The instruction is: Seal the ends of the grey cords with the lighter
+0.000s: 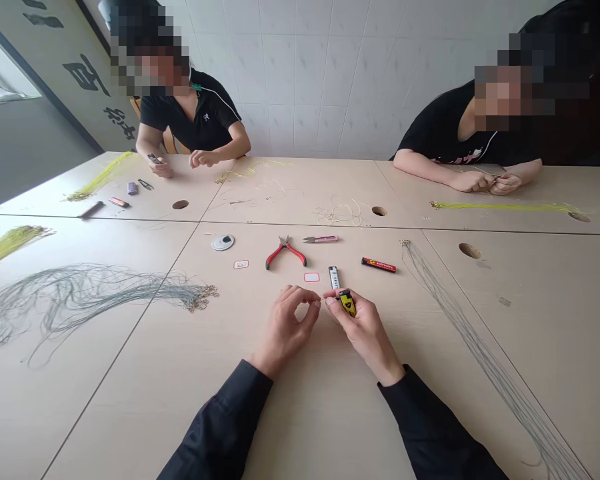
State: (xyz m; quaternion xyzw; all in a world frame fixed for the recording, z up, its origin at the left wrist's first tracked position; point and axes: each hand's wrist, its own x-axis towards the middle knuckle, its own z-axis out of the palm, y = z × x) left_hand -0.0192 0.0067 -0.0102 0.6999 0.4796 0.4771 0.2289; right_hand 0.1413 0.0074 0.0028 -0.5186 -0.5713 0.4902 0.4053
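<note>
My left hand (290, 320) is closed in a pinch, thumb against forefinger; whatever lies between the tips is too small to make out. Close to its right, my right hand (367, 330) grips a yellow and black lighter (347, 303), with thumb and forefinger near the left fingertips. Just beyond my hands lies a white lighter (335, 277). Red-handled pliers (286, 252), pink thread snips (321, 239) and a red lighter (379, 265) rest farther up the table. Bundles of grey-green cords lie to the left (130, 287) and right (460, 333).
Two people sit across the table (190, 400), their hands at thin cords and a lighter. Yellow cord bundles (10, 247) lie at the left and far side. A round metal disc (223, 243) and small stickers (311, 277) sit near the pliers. Round holes (469, 251) pierce the tabletop.
</note>
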